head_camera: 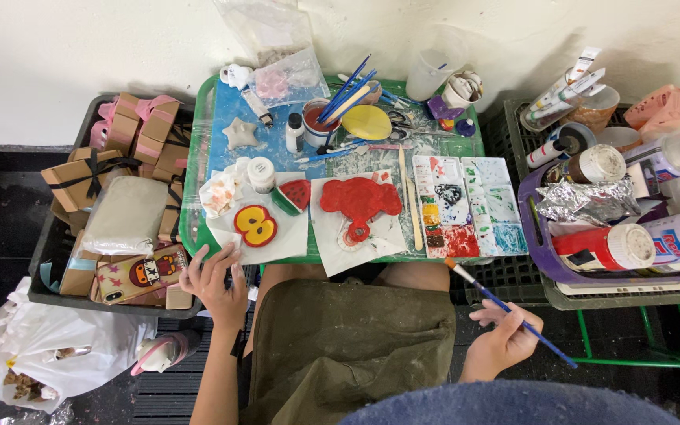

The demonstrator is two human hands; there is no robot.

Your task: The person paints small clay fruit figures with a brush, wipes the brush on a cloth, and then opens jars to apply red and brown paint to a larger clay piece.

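My right hand (502,337) holds a blue-handled paintbrush (513,313) low at the right, its bristles pointing up-left toward a white paint palette (470,206) smeared with red, green and blue. My left hand (214,282) rests with spread fingers on the near left edge of the green table (192,206), touching the white paper under a round red-and-yellow clay piece (256,225). A watermelon-slice piece (293,194) lies beside that. A large red-painted clay shape (360,198) sits on paper at the table's middle.
A cup of brushes (320,122), a yellow lid (367,122), a star-shaped clay piece (240,132) and small jars crowd the back. A dark crate of brown gift boxes (112,181) stands left; a purple basket of spray cans and bottles (631,236) stands right. White plastic bag (49,346) on the floor.
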